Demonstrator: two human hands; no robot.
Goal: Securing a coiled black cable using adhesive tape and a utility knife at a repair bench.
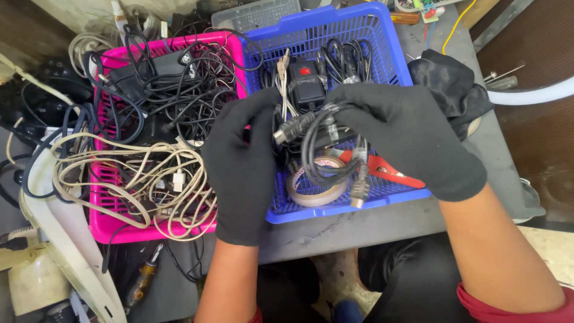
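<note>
Both my hands wear black gloves and hold a coiled black cable (320, 149) over a blue plastic basket (382, 36). My left hand (239, 164) grips the cable's left side near a round metal plug (281, 135). My right hand (412, 140) pinches the loops from the right. Grey-tipped connectors (359, 188) dangle below the coil. Under it in the basket lie a roll of tape (314, 185), a red-handled tool (388, 172) and a black power adapter (305, 81).
A pink basket (107, 230) at the left is heaped with tangled black and cream cables (137, 173). A black cloth (454, 84) lies right of the blue basket. A screwdriver (143, 281) rests near the grey table's (335, 233) front edge. White appliance parts (42, 251) crowd the far left.
</note>
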